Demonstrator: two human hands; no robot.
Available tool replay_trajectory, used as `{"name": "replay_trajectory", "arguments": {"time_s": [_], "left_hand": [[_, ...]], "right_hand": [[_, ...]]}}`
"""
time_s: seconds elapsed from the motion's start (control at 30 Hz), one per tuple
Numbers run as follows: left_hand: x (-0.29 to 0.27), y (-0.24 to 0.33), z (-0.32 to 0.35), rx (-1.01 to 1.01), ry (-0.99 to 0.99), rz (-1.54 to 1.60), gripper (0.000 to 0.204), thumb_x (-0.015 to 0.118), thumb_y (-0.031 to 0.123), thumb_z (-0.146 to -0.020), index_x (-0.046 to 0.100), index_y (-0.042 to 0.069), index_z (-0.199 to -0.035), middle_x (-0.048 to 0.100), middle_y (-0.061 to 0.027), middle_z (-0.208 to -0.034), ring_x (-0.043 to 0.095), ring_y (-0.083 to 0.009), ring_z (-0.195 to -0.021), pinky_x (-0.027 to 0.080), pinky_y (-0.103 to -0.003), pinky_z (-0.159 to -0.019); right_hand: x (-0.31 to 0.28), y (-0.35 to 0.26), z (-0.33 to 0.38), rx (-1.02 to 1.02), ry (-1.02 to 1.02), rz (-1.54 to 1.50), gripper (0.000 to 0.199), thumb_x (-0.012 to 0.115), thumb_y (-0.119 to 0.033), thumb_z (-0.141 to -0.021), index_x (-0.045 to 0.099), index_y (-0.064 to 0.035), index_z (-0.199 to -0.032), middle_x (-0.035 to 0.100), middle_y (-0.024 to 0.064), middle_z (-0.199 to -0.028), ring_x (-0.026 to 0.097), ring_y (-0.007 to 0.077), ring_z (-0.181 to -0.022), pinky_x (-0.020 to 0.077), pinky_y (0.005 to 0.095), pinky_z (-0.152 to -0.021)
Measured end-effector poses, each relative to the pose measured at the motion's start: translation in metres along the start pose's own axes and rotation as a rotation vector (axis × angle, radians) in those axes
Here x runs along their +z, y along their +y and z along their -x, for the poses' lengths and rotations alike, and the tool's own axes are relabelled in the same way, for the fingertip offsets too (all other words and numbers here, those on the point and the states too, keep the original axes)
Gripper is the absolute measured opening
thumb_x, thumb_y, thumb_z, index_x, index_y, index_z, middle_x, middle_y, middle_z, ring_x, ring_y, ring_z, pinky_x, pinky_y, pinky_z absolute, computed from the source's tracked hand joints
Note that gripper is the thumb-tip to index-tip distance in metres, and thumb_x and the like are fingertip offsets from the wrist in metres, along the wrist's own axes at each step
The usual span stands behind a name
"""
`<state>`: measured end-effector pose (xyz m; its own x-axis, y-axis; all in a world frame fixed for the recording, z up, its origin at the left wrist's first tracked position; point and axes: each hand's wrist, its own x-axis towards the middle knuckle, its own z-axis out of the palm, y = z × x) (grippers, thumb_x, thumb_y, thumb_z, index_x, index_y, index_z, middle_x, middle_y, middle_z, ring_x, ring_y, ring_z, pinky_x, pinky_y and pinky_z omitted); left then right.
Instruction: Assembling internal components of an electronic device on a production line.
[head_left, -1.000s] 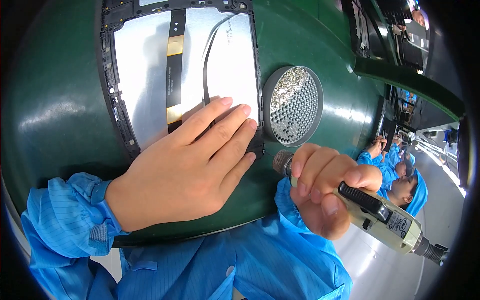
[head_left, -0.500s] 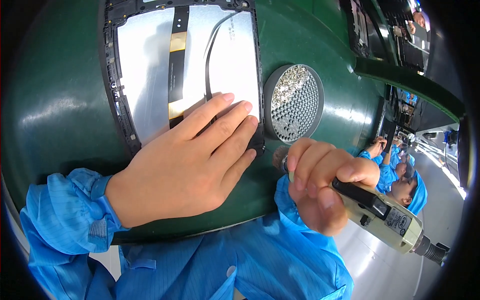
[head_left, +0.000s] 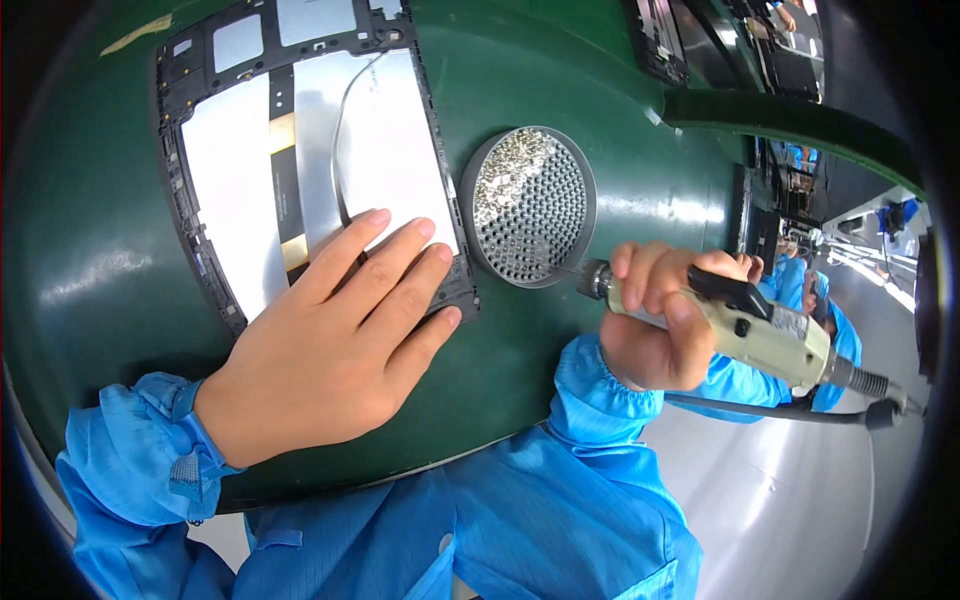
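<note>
Our left hand [head_left: 320,350] lies flat, released, pinning the panel [head_left: 310,160] just left of the screw dish [head_left: 530,205]; our right hand [head_left: 660,320] is clenched round the screwdriver [head_left: 750,325], its tip at the dish's rim. A nudge could scatter screws onto the tabletop [head_left: 90,250].

label [head_left: 787,322] | small pale rectangle | on cream electric screwdriver [head_left: 745,330] body | print unreadable
</note>
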<state>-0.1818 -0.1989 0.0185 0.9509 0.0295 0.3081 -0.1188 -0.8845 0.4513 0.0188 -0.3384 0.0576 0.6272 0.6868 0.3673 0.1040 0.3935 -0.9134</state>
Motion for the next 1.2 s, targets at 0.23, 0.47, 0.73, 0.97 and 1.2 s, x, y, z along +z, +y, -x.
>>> {"name": "replay_trajectory", "arguments": {"time_s": [0.23, 0.47, 0.73, 0.97, 1.2], "left_hand": [[-0.0012, 0.0009, -0.0006, -0.004, -0.001, 0.002, 0.027, 0.061, 0.012, -0.075, 0.069, 0.004, -0.1, 0.055, -0.0234, -0.123, 0.047, -0.0387, -0.123, 0.032, -0.055, -0.105], [-0.0011, 0.0008, -0.0006, -0.001, -0.007, 0.01, 0.028, 0.062, 0.011, -0.074, 0.068, 0.005, -0.101, 0.054, -0.0237, -0.123, 0.046, -0.0387, -0.124, 0.031, -0.055, -0.105], [0.0012, -0.0016, 0.0008, 0.004, 0.019, 0.033, 0.028, 0.065, 0.01, -0.072, 0.068, 0.002, -0.098, 0.055, -0.0237, -0.122, 0.047, -0.0393, -0.122, 0.032, -0.055, -0.105], [-0.0009, -0.0026, 0.0027, 0.025, 0.05, 0.043, 0.028, 0.066, 0.008, -0.067, 0.067, -0.002, -0.094, 0.058, -0.024, -0.116, 0.05, -0.0399, -0.119, 0.034, -0.053, -0.105], [-0.0009, -0.0022, 0.0039, 0.04, 0.063, 0.047, 0.026, 0.066, 0.006, -0.066, 0.067, -0.004, -0.09, 0.059, -0.0237, -0.112, 0.052, -0.0404, -0.116, 0.036, -0.055, -0.103]], "right_hand": [[0.0008, 0.0012, 0.0012, 0.003, -0.047, 0.029, 0.036, 0.056, -0.005, -0.074, 0.047, -0.0016, -0.109, 0.048, 0.0096, -0.063, 0.048, 0.0204, -0.053, 0.0444, 0.0407, -0.061], [0.0005, 0.0, 0.0017, 0.009, -0.038, 0.034, 0.036, 0.056, -0.005, -0.073, 0.047, -0.0016, -0.108, 0.048, 0.0097, -0.063, 0.049, 0.0206, -0.054, 0.0445, 0.0408, -0.061], [0.0018, 0.0026, -0.0004, 0.004, -0.072, 0.015, 0.035, 0.055, 0.001, -0.076, 0.045, -0.0013, -0.11, 0.05, 0.0109, -0.065, 0.05, 0.0211, -0.055, 0.0453, 0.0397, -0.061], [0.0052, 0.0017, -0.0001, 0.03, -0.042, 0.025, 0.035, 0.054, 0.002, -0.076, 0.045, -0.0004, -0.11, 0.05, 0.0109, -0.065, 0.05, 0.0211, -0.056, 0.0452, 0.0395, -0.061], [0.0022, 0.0028, 0.0012, 0.04, -0.037, 0.03, 0.037, 0.054, 0.0, -0.075, 0.045, -0.0011, -0.111, 0.049, 0.0097, -0.064, 0.049, 0.0206, -0.055, 0.0446, 0.0399, -0.061]]}}
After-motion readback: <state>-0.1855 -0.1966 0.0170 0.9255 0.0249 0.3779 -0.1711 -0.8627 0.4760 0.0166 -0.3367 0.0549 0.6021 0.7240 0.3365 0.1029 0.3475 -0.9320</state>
